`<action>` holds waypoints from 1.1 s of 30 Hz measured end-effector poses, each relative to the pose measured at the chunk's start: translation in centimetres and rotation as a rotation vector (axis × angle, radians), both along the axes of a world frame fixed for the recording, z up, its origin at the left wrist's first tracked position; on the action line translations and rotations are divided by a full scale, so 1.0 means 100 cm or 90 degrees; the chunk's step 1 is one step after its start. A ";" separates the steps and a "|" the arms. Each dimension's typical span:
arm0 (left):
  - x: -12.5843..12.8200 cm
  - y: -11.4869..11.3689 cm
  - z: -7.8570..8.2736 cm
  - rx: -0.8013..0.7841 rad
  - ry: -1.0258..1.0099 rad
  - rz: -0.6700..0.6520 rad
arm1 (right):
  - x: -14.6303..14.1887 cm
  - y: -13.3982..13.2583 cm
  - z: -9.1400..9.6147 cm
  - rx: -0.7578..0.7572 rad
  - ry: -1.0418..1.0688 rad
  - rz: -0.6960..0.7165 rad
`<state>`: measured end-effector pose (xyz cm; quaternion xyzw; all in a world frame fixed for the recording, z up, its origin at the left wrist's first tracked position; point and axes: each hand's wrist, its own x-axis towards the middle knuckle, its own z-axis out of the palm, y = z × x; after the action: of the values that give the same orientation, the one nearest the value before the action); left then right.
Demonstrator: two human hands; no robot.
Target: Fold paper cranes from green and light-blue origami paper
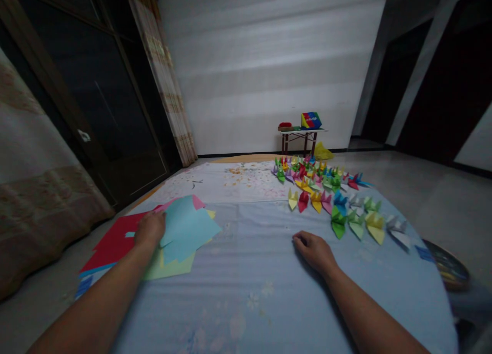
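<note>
At the left of the table my left hand (pixel 150 228) is closed at the left edge of the light blue paper (pixel 190 226), its fingertips partly hidden. Pink, yellow and pale green sheets (pixel 175 268) show from under the blue ones. Red paper (pixel 121 238) lies on the left, by my wrist. My right hand (pixel 315 249) rests on the tablecloth with its fingers curled in, and no object shows in it. Beyond it, to the right, stand folded paper cranes (pixel 338 222) in many colours, in loose rows.
A blue flowered tablecloth (pixel 246 272) covers the rounded table, with a white flowered part (pixel 230 182) at the far end. A round tray-like object (pixel 448 267) sits lower, off the right edge. A small table (pixel 303 132) with a colourful box (pixel 310 120) stands by the wall.
</note>
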<state>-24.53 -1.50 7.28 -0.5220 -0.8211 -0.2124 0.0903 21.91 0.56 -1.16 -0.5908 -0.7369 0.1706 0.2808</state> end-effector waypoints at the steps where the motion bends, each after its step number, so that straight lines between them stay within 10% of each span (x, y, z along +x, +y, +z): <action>1: 0.008 -0.001 0.006 0.024 -0.034 -0.024 | -0.001 0.000 0.001 0.004 0.000 -0.006; 8: 0.103 0.005 0.022 0.076 -0.360 -0.232 | -0.001 0.004 -0.001 0.018 0.094 -0.006; 16: 0.217 0.000 -0.039 -0.074 -0.480 -0.370 | 0.018 0.014 -0.009 0.061 0.262 -0.035; 27: 0.200 -0.016 -0.053 0.024 -0.267 -0.348 | 0.019 0.007 -0.003 0.026 0.255 0.058; 33: 0.222 -0.031 -0.045 -0.031 -0.213 -0.529 | 0.018 -0.012 0.023 0.004 0.103 0.303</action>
<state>-2.38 -4.56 2.80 -0.7679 -0.5499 -0.2926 -0.1495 23.74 -0.68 1.14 -0.3839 -0.8309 0.2768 0.2926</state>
